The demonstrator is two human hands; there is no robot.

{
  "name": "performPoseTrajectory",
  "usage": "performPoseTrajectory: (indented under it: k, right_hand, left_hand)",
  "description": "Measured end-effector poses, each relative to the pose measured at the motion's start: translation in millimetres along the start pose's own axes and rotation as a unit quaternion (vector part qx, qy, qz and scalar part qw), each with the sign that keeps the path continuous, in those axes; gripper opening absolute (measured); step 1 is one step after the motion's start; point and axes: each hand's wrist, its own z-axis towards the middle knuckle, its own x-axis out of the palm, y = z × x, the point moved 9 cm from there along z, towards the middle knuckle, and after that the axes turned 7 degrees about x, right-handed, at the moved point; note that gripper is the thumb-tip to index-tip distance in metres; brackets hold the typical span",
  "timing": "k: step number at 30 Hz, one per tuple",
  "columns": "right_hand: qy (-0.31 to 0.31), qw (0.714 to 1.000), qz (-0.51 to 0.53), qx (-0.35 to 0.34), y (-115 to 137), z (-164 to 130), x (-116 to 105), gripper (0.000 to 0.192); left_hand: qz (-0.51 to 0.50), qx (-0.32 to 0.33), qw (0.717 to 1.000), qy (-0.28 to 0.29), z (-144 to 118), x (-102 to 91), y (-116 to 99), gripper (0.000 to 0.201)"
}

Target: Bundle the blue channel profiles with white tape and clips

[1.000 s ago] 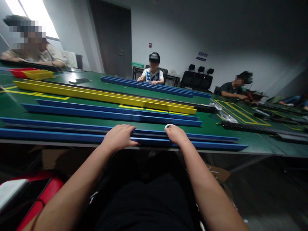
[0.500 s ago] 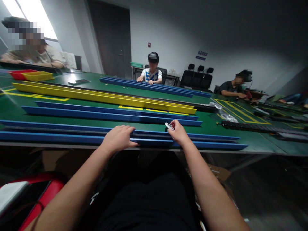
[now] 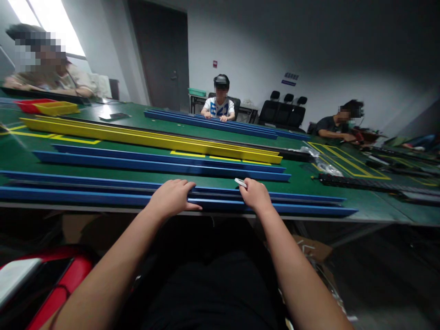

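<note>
A long blue channel rail lies along the near edge of the table, a dark strip running between its two raised walls. Across its middle lies my left hand, fingers over the far wall and thumb against the near one. Farther right, my right hand is closed on a small flat white piece, pinched above the far wall of the same rail. Most of that piece is hidden by the fingers, so its kind cannot be made out.
Beyond lie a second blue rail, a yellow rail and more blue rails. Red and yellow trays stand far left. Dark strips lie right. Several people sit around the green table.
My right hand has turned and lowered slightly, so the white piece shows more edge-on. My left hand stays at the same place on the rail. The view has shifted a little.
</note>
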Motion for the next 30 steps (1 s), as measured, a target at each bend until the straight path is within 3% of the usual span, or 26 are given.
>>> performPoseTrajectory:
  k: [3, 6, 15, 21, 25, 30]
  right_hand:
    - [-0.003, 1.0, -0.008, -0.004, 1.2, -1.0, -4.4, 0.027]
    - [0.037, 0.999, 0.014, -0.01, 0.8, 2.2, -2.8, 0.029]
    - [0.064, 0.996, 0.048, -0.044, 15.0, 11.8, 6.7, 0.032]
    - [0.056, 0.991, 0.041, -0.118, 27.8, 4.5, 10.0, 0.034]
    - [-0.032, 0.991, 0.041, -0.123, 29.6, -9.1, -10.0, 0.027]
    - [-0.118, 0.993, -0.009, -0.001, 14.1, -29.9, -18.6, 0.037]
  left_hand:
    - [0.003, -0.002, 1.0, 0.007, 1.2, 1.1, 2.6, 0.08]
    - [-0.002, -0.002, 1.0, -0.001, 2.4, 0.3, -1.1, 0.079]
    - [-0.026, 0.023, 0.999, -0.031, 39.1, 10.4, -65.6, 0.075]
    - [-0.041, 0.037, 0.997, -0.055, 52.4, 7.1, -86.8, 0.072]
    - [-0.058, 0.041, 0.996, -0.059, 40.6, 1.1, -69.5, 0.067]
    - [-0.036, 0.014, 0.999, -0.015, 8.1, 4.4, -6.9, 0.076]
